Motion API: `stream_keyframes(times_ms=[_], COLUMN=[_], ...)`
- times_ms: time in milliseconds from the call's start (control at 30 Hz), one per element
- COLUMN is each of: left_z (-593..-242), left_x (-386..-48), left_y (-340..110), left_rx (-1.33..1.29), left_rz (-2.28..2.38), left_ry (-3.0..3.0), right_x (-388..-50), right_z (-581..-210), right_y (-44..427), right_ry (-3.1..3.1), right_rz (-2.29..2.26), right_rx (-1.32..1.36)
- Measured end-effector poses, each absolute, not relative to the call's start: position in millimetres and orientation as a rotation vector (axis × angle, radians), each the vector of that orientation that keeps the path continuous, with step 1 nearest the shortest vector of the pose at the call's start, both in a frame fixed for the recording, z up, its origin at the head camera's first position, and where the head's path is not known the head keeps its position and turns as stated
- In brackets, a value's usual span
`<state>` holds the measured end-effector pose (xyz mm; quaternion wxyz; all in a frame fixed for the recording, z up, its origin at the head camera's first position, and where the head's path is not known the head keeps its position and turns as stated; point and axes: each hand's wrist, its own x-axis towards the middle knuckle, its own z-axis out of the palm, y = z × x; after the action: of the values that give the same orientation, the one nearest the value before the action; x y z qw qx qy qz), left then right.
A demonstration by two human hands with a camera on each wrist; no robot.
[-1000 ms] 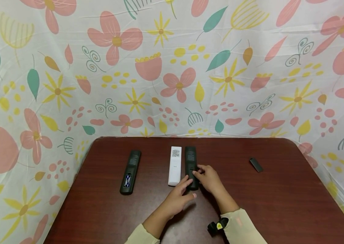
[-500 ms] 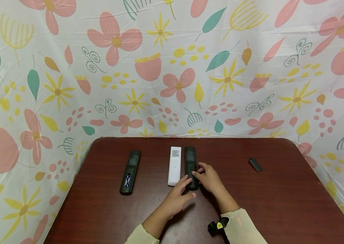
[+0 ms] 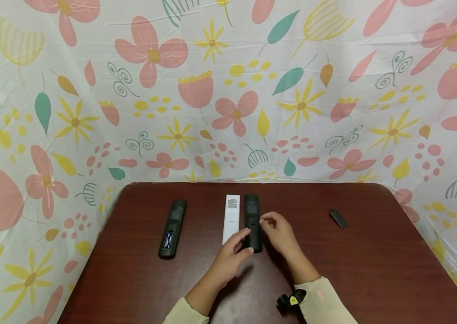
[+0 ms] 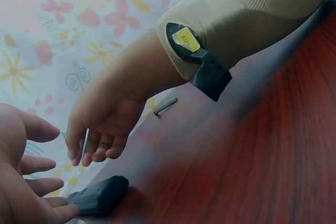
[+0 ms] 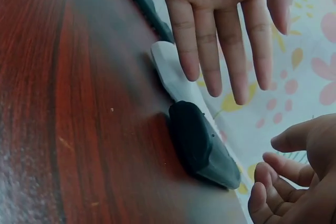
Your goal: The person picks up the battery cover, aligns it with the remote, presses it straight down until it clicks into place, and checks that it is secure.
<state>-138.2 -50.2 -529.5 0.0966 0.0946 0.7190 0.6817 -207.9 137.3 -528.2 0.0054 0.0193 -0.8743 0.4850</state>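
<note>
Three remotes are counted on the desk (image 3: 354,270): two dark, one white, all laid back side up. The first dark remote (image 3: 176,216) is set in the left half of the head view; in its uncovered battery compartment (image 3: 171,231), blue-and-white batteries (image 3: 168,240) are contained, their number too small to be told. The white remote (image 3: 231,218) is placed near the centre, partly hidden by the left hand (image 3: 228,261). Just beside it, right of centre, the second dark remote (image 3: 253,211) is flanked by both hands; its back appears closed. One small dark cover (image 3: 338,218) is seen well apart, toward the right.

The left hand's fingers are spread wide, nothing held. The right hand's (image 3: 280,234) are loosely bent, thumb and forefinger close together, with nothing seen between them. In the right wrist view, both hands are shown raised above the second dark remote, not touching it.
</note>
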Motion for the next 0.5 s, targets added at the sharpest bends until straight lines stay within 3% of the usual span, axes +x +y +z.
stream_keyframes(times_ms=[500], left_z=[-518], left_x=[-143], left_y=[-68], left_rx=[0.18], left_rz=[2.052], left_ry=[2.225], right_x=[-200], right_z=[-516], right_y=[142], right_ry=[-2.68], right_rz=[1.626], right_rx=[0.075])
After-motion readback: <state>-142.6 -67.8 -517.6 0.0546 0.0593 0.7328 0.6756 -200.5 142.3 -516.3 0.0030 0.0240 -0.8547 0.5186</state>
